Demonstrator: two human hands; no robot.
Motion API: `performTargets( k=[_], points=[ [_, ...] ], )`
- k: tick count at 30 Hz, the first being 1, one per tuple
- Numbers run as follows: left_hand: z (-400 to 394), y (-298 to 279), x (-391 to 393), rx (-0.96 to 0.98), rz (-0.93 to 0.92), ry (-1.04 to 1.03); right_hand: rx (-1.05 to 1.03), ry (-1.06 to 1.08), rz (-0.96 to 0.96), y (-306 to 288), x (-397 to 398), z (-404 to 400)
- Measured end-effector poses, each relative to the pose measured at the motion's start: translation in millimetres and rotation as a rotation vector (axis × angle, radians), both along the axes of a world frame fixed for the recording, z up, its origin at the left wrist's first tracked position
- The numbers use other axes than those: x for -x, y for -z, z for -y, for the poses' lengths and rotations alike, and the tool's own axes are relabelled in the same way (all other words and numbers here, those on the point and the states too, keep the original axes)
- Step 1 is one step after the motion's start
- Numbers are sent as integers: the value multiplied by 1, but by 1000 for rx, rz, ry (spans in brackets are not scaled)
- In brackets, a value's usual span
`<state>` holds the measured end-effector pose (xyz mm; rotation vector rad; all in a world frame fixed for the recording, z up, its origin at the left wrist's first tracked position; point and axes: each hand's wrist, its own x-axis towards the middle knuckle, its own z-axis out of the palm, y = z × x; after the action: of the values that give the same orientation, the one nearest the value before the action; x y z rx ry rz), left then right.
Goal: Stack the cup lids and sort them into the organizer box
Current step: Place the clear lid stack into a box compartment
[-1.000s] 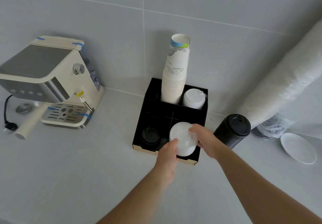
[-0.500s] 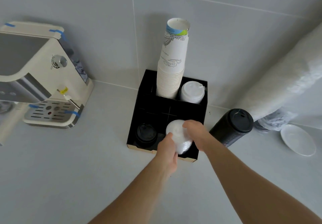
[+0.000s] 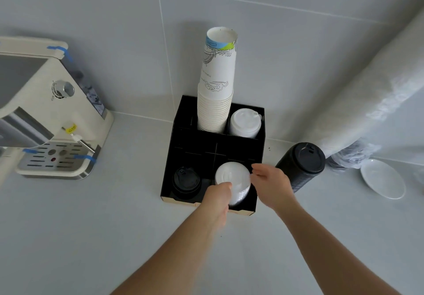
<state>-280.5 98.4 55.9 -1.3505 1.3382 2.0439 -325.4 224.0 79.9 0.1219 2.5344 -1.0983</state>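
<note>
1. Lids, white (image 3: 232,181), stand as a stack in the organizer box's (image 3: 207,143) front-right compartment, beside a black lid stack (image 3: 186,181) in its front-left one.
2. Left hand (image 3: 218,199) grips the stack's near side; right hand (image 3: 271,185) hangs loose at the box's right wall, fingertips just off the stack.
3. Thin plastic: probably light, slick, easily toppled; hold low, around the sides.

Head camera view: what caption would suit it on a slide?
Two hands lower a white lid stack into the black organizer box.

A white lid stack (image 3: 232,180) stands upright in the black organizer box's (image 3: 195,143) front-right compartment.
</note>
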Motion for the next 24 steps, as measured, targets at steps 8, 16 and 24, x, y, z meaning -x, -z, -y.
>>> performTargets(
  k=[8,16,24],
  points=[
    [-2,6,13,36,12,60,144,227,143,7,-22,-24],
    [-5,14,16,-58,-34,48,405,252,215,17,-16,-22],
    [-14,20,17,29,-89,63,392,246,168,24,-16,-21]
  ],
)
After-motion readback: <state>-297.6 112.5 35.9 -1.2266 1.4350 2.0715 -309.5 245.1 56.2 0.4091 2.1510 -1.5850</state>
